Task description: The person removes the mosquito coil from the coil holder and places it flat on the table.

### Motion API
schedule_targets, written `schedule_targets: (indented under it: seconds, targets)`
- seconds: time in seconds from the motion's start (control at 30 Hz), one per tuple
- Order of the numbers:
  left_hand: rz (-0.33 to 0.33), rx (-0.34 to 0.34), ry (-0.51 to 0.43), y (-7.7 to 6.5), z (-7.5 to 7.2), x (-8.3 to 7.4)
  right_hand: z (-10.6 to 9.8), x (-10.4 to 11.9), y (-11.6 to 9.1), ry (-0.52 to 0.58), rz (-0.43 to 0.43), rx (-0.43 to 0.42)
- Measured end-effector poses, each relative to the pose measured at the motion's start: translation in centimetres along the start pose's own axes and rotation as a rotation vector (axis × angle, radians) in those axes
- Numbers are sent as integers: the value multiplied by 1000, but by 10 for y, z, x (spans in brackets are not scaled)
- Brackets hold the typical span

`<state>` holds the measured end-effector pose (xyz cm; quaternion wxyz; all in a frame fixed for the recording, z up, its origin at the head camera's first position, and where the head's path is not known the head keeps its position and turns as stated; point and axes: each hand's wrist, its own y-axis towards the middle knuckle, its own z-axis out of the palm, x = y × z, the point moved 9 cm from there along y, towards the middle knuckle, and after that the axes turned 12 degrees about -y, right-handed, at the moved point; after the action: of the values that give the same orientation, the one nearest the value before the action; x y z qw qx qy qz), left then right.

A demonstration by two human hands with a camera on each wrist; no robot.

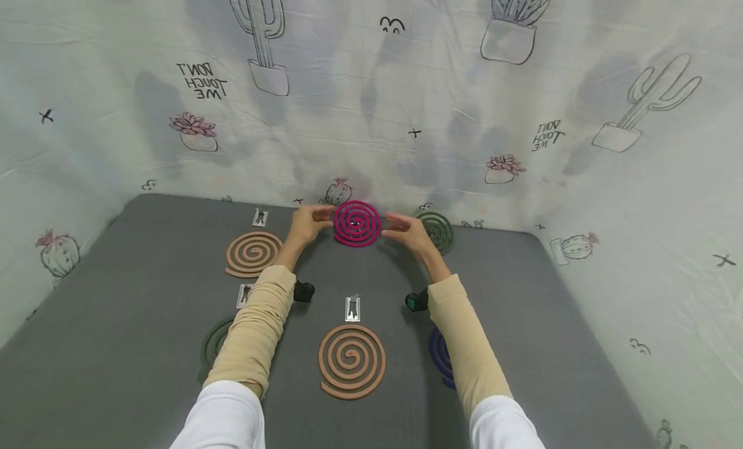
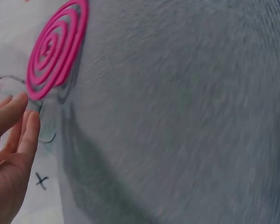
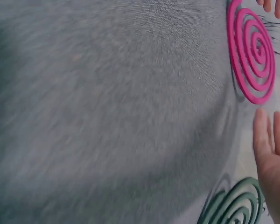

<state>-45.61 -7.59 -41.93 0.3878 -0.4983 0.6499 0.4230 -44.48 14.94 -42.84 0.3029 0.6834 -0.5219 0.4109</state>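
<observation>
A pink mosquito coil [image 1: 356, 205] stands upright at the back of the grey surface, facing me, its lower edge close over the cloth. My left hand [image 1: 306, 227] is just left of it, thumb and fingers spread apart with nothing between them. On the other side my right hand [image 1: 409, 233] is held the same way, fingertips near the coil's edge. In the left wrist view the fingertips [image 2: 33, 120] sit just off the pink rim. A small gap shows in the right wrist view between the fingers [image 3: 260, 128] and the coil. Behind my right hand a green coil [image 1: 439, 231] also stands upright.
Tan coils lie at left [image 1: 255, 237] and front centre [image 1: 352, 328]. A dark green coil [image 1: 211, 346] and a purple coil [image 1: 439, 355] are partly hidden by my sleeves. Small metal stands [image 1: 352, 309] lie about. A printed cloth wall [image 1: 371, 113] rises behind.
</observation>
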Motion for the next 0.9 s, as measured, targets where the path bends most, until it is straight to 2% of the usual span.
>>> schedule_targets:
  seconds: [0.2,0.4,0.57,0.7,0.9]
  targets:
    - [-49,-1,-22,6,13,5,4,-6,13,-74,51,-27]
    - [-68,-26,2,11,13,10,11,-8,25,-109,10,-27]
    - [-88,-25,13,11,15,17,16,-13,31,-168,30,-62]
    - [-113,-48,-8,12,15,22,16,-15,34,-210,43,-91]
    - [-156,-33,-60,17,20,29,11,-20,36,-230,34,-98]
